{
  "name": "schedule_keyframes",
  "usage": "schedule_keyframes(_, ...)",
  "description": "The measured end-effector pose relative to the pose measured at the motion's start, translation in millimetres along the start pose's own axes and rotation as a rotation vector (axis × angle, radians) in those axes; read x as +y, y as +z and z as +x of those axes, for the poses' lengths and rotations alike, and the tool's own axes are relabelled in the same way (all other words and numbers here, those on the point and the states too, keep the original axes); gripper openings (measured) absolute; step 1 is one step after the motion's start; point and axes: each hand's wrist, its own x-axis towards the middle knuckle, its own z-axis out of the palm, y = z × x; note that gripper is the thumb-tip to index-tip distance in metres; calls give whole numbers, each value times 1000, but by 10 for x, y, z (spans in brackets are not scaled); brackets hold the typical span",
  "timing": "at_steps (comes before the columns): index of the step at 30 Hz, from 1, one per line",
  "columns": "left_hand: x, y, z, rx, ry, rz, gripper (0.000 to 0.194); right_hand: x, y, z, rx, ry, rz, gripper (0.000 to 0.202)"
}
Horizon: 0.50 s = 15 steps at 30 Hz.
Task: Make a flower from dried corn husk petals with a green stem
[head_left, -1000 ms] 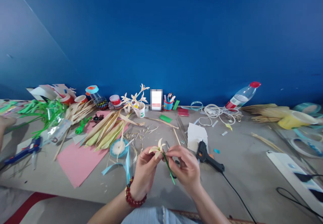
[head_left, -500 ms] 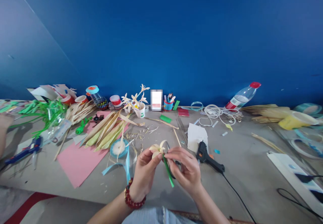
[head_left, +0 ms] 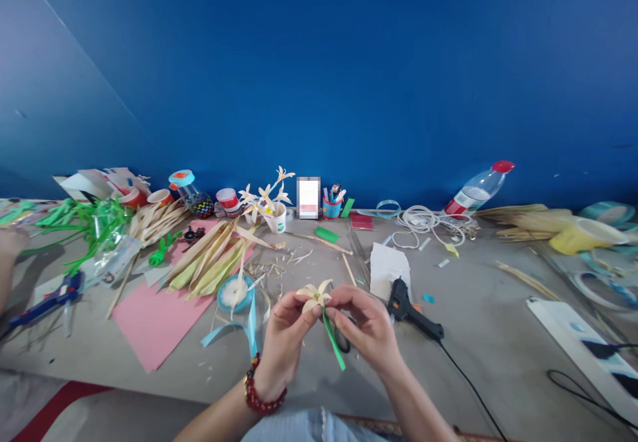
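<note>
Between my two hands is a pale cream flower (head_left: 315,294) with pointed petals, seemingly of corn husk. A narrow green strip (head_left: 333,342) hangs down from its base. My left hand (head_left: 286,335), with a red bead bracelet (head_left: 260,399) at the wrist, pinches the flower from the left. On the other side, my right hand (head_left: 367,328) has its thumb and fingertips closed at the flower's right petals, by the top of the strip. Dark scissor-like handles (head_left: 343,337) lie on the table behind the strip, partly covered by my right hand.
A black glue gun (head_left: 411,309) with a trailing cord lies right of my hands, beside white paper (head_left: 386,262). Left are a blue ribbon roll (head_left: 234,294), corn husks (head_left: 204,262) and pink paper (head_left: 154,322). A cup of husk flowers (head_left: 277,219) stands behind. Another person's hand (head_left: 10,246) shows far left.
The flower has tipped so that its petals face up more openly. My right fingers have shifted up from the green strip to the petals. My left hand keeps its pinch.
</note>
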Motion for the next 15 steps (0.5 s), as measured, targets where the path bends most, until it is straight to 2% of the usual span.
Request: schedule_keyframes(15, 95, 6, -19, -60, 28, 143, 12, 53, 22, 14, 11, 115, 37, 16)
